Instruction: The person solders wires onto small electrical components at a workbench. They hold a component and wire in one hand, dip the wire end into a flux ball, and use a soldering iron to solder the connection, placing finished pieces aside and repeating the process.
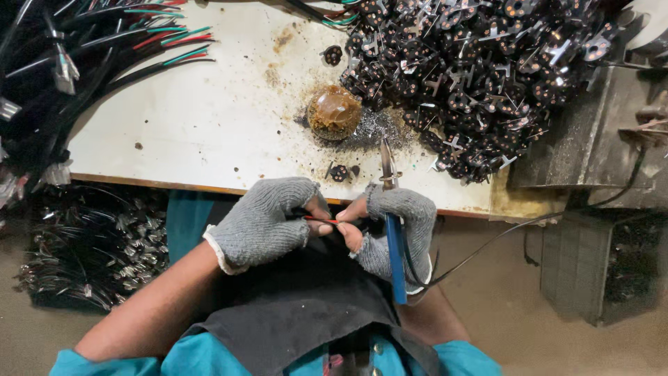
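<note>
My left hand point(268, 219), in a grey fingerless knit glove, pinches a thin red wire point(321, 220) just below the table's front edge. My right hand point(396, 230), gloved the same way, meets it at the wire and also grips blue-handled pliers point(394, 240). The pliers' metal jaws point(387, 161) point up over the table edge. A black cable point(487, 244) trails from my right hand toward the right.
A stained white table point(202, 118) carries a large heap of small black plug parts with metal prongs point(480, 76), a brown lump of flux point(334, 111) and metal filings. Bundles of black cables with coloured leads point(83, 63) lie left. A grey metal machine point(598, 132) stands right.
</note>
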A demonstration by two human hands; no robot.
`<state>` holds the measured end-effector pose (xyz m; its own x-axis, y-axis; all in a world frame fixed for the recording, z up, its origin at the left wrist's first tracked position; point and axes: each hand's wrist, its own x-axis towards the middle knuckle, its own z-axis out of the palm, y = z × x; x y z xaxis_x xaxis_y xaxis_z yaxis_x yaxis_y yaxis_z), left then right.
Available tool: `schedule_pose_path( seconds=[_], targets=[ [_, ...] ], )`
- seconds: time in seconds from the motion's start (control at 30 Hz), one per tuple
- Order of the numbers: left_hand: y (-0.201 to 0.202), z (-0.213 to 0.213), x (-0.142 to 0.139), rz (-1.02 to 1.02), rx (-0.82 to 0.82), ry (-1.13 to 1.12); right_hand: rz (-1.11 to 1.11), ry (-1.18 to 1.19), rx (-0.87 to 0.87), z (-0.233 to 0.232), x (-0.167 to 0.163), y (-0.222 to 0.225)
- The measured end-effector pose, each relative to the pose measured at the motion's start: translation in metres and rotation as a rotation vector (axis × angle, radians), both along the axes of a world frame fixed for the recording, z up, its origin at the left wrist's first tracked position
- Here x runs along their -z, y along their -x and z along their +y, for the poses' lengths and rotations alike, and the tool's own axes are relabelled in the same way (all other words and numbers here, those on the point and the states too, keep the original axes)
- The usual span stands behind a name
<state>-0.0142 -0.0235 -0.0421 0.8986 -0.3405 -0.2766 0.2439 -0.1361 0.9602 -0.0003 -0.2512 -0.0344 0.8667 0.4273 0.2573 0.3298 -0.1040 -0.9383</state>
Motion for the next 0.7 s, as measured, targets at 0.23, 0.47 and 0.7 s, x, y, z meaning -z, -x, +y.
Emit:
schedule_pose_path(
  seconds=[0.23,0.47,0.7],
  targets=[
    [0.008,-0.012,0.001,0.304,-0.131,0.099,0.253,-0.109,0.164,0.001,0.010,0.014],
    [0.007,-0.013,-0.005,-0.198,-0.199,-0.211,0.248,0.138,0.197,0.003,0.021,0.015],
    [0.002,-0.010,-0.006,-0.281,-0.157,-0.327,0.243,-0.096,0.164,0.007,0.016,0.007]
  ],
)
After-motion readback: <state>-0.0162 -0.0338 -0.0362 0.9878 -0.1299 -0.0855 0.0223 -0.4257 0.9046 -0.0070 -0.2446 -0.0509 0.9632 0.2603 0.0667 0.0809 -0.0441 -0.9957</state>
